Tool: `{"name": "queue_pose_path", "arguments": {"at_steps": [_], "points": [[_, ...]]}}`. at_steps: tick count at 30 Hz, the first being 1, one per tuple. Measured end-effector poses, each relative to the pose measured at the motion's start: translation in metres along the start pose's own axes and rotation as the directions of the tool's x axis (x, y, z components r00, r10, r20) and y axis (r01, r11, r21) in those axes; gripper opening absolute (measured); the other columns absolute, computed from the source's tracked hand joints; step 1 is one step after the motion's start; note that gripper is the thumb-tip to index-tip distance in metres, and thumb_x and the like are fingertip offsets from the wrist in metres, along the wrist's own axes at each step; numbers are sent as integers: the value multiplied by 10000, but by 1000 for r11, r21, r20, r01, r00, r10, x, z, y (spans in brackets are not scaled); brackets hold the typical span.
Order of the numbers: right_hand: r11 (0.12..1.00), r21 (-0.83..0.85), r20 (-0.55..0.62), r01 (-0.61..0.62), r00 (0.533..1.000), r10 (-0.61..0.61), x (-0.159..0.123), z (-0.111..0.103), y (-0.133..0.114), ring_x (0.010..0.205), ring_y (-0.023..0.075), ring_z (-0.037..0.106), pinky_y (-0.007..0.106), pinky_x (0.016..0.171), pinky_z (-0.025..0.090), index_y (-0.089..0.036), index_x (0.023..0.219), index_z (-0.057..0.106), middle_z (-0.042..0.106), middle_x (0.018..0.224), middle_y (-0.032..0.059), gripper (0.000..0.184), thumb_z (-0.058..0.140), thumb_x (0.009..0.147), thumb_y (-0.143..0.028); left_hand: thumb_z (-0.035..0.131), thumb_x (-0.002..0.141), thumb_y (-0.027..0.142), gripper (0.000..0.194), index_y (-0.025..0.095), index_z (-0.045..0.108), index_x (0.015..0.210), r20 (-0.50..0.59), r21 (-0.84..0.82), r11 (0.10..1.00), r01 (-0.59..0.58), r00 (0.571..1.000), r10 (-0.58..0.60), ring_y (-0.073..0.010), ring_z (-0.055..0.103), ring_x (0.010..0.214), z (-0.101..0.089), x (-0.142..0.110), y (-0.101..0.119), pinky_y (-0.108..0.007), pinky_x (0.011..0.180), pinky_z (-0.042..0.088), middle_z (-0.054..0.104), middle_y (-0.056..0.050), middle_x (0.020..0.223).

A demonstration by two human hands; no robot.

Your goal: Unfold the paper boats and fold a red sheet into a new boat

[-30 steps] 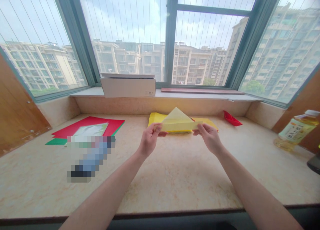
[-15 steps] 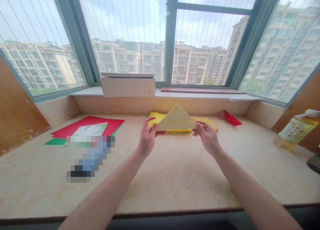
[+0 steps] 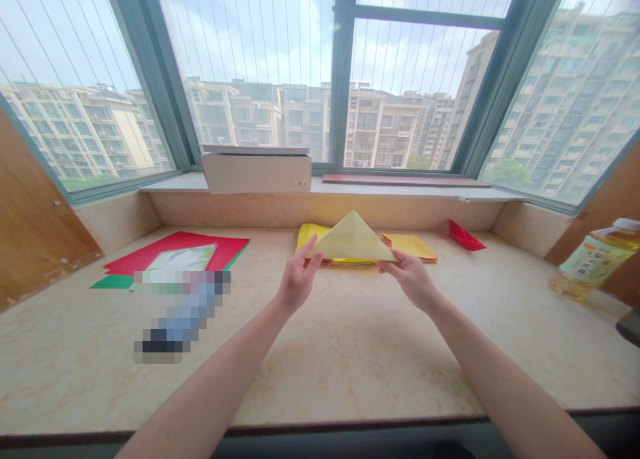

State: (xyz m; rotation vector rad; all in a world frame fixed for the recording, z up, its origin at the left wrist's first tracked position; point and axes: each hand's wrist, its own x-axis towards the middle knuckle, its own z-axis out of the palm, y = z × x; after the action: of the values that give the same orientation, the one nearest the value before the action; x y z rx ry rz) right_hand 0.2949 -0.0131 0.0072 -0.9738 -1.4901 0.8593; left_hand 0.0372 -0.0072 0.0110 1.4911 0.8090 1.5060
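Observation:
A pale yellow sheet of paper folded into a triangle [image 3: 353,238] is held up between my hands, its point upward. My left hand [image 3: 299,276] pinches its lower left corner, with the index finger raised along the edge. At the lower right corner, the thumb and fingers of my right hand [image 3: 411,276] are closed on the paper. Behind it lie a stack of bright yellow paper [image 3: 310,234] and a smaller orange-yellow pile [image 3: 411,246] on the counter. The folded paper hides part of the stack.
Red sheets [image 3: 170,246], a green sheet [image 3: 113,282] and a clear packet [image 3: 175,262] lie left, beside a blurred-out object [image 3: 187,312]. A red paper boat [image 3: 465,236] is at the back right. A drink bottle [image 3: 595,259] stands far right; a white box [image 3: 256,172] rests on the sill.
The strip along the paper's lower edge no longer stands out as a separate band; a plain triangle faces me. My left index finger has lifted, and my right fingers have shifted slightly inward.

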Motion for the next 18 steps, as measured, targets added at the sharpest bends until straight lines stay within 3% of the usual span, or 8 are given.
{"name": "queue_pose_path", "arguments": {"at_steps": [3, 7, 13, 18], "points": [[997, -61, -24, 50, 998, -52, -1, 2, -2, 641, 179, 590, 314, 651, 477, -194, 737, 685, 664, 658, 26, 346, 672, 797, -535, 752, 773, 383, 786, 119, 434, 1442, 62, -33, 999, 37, 997, -35, -217, 713, 909, 3, -1, 1, -371, 924, 538, 757, -77, 978], [993, -75, -17, 91, 996, -92, -3, 5, -1, 602, 186, 600, 332, 626, 489, -200, 737, 682, 668, 656, 47, 450, 576, 844, -624, 760, 762, 341, 773, 130, 447, 1436, 66, 9, 1000, 14, 998, -14, -215, 693, 950, 3, 0, -1, -345, 906, 538, 738, -84, 1047], [978, -164, -20, 132, 990, -137, -5, 8, 6, 590, 179, 606, 322, 612, 491, -207, 740, 671, 677, 689, 48, 457, 501, 907, -597, 571, 896, 333, 540, 114, 517, 1387, 14, 213, 975, -65, 998, 63, -197, 692, 747, -1, 0, -3, -337, 790, 551, 736, -50, 790], [965, -208, -20, 159, 986, -167, -6, 7, 11, 611, 175, 608, 310, 621, 479, -206, 767, 669, 689, 730, 50, 424, 466, 942, -534, 506, 918, 327, 496, 125, 532, 1370, 30, 304, 946, -108, 994, 103, -173, 673, 669, -3, 0, -6, -305, 701, 551, 716, -25, 740]]}}
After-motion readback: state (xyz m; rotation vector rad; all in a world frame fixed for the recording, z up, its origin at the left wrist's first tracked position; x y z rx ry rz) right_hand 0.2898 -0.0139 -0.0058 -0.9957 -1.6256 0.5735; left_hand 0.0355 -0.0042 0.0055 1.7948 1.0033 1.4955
